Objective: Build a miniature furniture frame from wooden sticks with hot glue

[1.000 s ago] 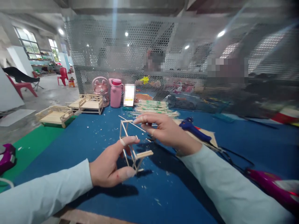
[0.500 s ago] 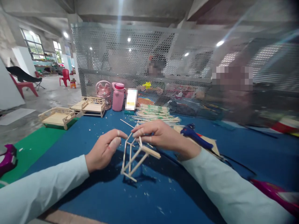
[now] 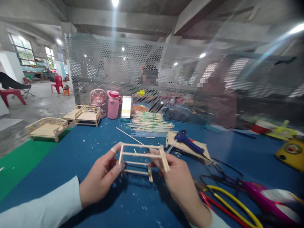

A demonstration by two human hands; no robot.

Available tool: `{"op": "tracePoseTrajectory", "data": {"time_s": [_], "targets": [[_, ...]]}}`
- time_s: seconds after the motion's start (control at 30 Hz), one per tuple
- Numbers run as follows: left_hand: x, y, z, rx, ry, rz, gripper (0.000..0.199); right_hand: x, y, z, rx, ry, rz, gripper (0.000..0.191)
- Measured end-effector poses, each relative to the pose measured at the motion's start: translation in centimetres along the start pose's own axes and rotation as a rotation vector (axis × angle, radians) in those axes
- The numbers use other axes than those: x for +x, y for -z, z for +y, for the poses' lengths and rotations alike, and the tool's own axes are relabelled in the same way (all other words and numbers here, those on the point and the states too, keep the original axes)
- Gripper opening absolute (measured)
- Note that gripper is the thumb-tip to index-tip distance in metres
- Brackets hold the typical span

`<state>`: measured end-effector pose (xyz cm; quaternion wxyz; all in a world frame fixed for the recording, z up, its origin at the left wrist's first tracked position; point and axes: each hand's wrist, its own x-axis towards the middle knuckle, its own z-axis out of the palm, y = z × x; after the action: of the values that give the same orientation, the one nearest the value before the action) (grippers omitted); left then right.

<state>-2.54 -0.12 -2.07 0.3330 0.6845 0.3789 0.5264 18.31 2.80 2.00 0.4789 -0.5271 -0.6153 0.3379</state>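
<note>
The person holds a light stick frame (image 3: 142, 155) in front of the body, over the blue table (image 3: 133, 210), but I cannot tell whether its lower part touches the surface. The left hand (image 3: 101, 175), at nine o'clock of this frame, pinches its left end between thumb and fingers. The right hand (image 3: 179, 177), at four o'clock, is closed on the right end, with the fingertips slightly blurred and partly behind the bars. As seen from the frame, a pile of sticks (image 3: 152, 122) lies at twelve o'clock and a pink bottle (image 3: 113, 106) stands at eleven. Between two and three o'clock, a blue glue gun (image 3: 191, 145) rests on a wooden panel (image 3: 186, 150). At four o'clock, beyond the right hand, lies a tool with yellow and red handles (image 3: 237, 202).
</note>
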Motion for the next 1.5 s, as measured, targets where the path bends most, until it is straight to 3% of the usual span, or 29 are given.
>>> {"op": "tracePoseTrajectory", "data": {"time_s": [0.17,0.53,0.67,0.83,0.93,1.07,1.17,1.27,1.4,1.5], "targets": [[-0.8,0.4,0.2,0.173,-0.025,0.037,0.036,-1.1,-0.4,-0.1,0.052,-0.005,-0.076,0.021],[-1.8,1.4,0.5,0.315,-0.153,0.076,0.035,-2.3,-0.2,0.7,0.136,0.223,-0.012,0.01],[-1.5,1.4,0.3,0.379,-0.209,0.027,0.039,-1.6,0.1,0.6,0.083,0.295,-0.039,0.011],[-0.5,1.8,-0.2,0.51,-0.421,-0.045,0.028,0.2,0.6,1.7,-0.011,0.457,-0.067,0.013],[0.3,2.4,-0.9,0.632,-0.488,-0.122,0.023,1.4,0.6,2.6,-0.133,0.513,-0.163,0.017],[1.0,3.1,-1.7,0.7,-0.414,-0.286,0.02,2.2,0.5,3.2,-0.306,0.495,-0.329,0.031],[1.2,3.4,-1.5,0.687,-0.322,-0.434,0.037,2.2,0.7,3.2,-0.373,0.47,-0.375,0.045],[1.2,3.4,-0.6,0.667,-0.296,-0.387,0.048,2.0,1.4,3.0,-0.353,0.412,-0.298,0.058],[0.8,3.4,0.5,0.664,-0.278,-0.183,0.032,1.4,2.5,3.1,-0.204,0.252,-0.262,0.059],[0.1,3.0,0.7,0.678,-0.225,-0.31,0.029,0.4,2.7,3.3,-0.089,0.162,-0.406,0.054]]}}
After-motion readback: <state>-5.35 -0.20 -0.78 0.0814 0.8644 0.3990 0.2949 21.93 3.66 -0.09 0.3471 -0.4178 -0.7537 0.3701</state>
